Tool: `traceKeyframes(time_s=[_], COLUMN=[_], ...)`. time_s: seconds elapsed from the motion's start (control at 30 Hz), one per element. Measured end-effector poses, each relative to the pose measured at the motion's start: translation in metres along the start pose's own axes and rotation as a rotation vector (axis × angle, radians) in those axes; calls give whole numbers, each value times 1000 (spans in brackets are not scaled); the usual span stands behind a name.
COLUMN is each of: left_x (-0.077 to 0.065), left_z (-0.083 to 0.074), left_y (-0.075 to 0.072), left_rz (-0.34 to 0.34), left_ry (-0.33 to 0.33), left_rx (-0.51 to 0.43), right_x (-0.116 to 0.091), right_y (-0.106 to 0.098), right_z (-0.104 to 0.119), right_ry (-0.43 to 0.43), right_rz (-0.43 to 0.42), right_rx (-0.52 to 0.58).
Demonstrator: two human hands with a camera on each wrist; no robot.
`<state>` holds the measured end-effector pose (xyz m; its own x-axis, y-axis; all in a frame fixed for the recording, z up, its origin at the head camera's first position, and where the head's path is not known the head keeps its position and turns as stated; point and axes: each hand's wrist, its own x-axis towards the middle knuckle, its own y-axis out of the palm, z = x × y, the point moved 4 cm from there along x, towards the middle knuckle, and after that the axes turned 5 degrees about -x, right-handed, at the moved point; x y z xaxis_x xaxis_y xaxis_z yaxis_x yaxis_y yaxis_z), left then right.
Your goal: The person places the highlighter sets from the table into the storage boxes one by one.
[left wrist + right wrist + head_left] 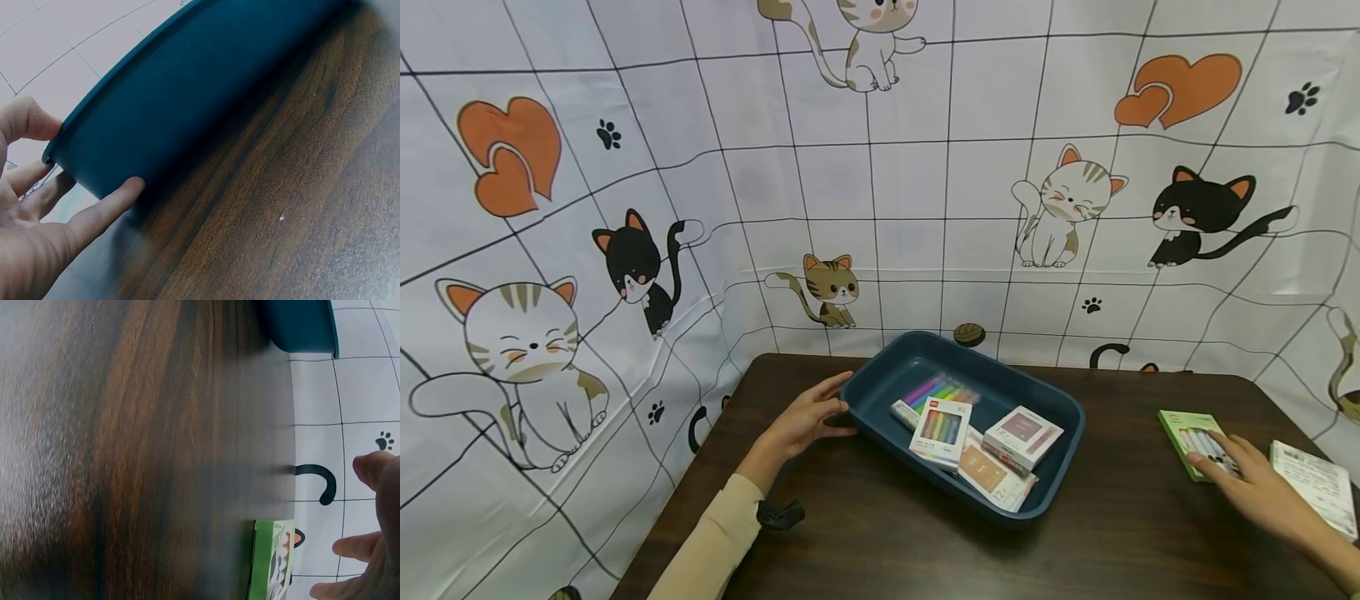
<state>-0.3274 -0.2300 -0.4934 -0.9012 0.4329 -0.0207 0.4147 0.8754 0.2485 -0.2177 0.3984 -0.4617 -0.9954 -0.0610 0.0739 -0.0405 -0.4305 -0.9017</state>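
Observation:
A dark blue plastic bin (pixel 1060 408) sits on the table, holding several small boxes and a pack of colored pens (pixel 936 387). My left hand (pixel 808 417) touches the bin's left end; in the left wrist view its spread fingertips (pixel 134 184) rest against the rim and outer wall. At the right, my right hand (pixel 1255 479) is over a green box (pixel 1180 425) with pale sticks pictured on it. Fingers spread, that hand appears apart from the green box (pixel 265 550) in the right wrist view.
Beside the right hand lies a white box (pixel 1315 483) with printed text. Inside the bin are a white box with a colored-stick picture (pixel 940 429), a pink-and-white box (pixel 1024 435) and a tan-and-white box (pixel 992 475). A cat-print sheet (pixel 910 183) hangs behind the dark wooden table (pixel 880 550).

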Motion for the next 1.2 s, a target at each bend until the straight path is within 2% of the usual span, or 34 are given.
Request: traceKeyframes(time_s=[0.27, 0.47, 0.7, 1.0, 1.2], left_x=[-2, -2, -2, 1, 0], left_z=[1, 0, -1, -4, -3], left_y=[0, 1, 1, 2, 2], left_rz=[-2, 2, 6, 6, -17], left_ry=[-1, -4, 1, -5, -22], left_rx=[3, 13, 18, 14, 5], right_x=[-1, -2, 3, 6, 10], right_y=[1, 2, -9, -15, -9], right_z=[-10, -17, -24, -28, -28], right_ry=[12, 21, 35, 61, 71], right_rz=[-8, 43, 83, 104, 112], right_rx=[-30, -27, 2, -1, -10])
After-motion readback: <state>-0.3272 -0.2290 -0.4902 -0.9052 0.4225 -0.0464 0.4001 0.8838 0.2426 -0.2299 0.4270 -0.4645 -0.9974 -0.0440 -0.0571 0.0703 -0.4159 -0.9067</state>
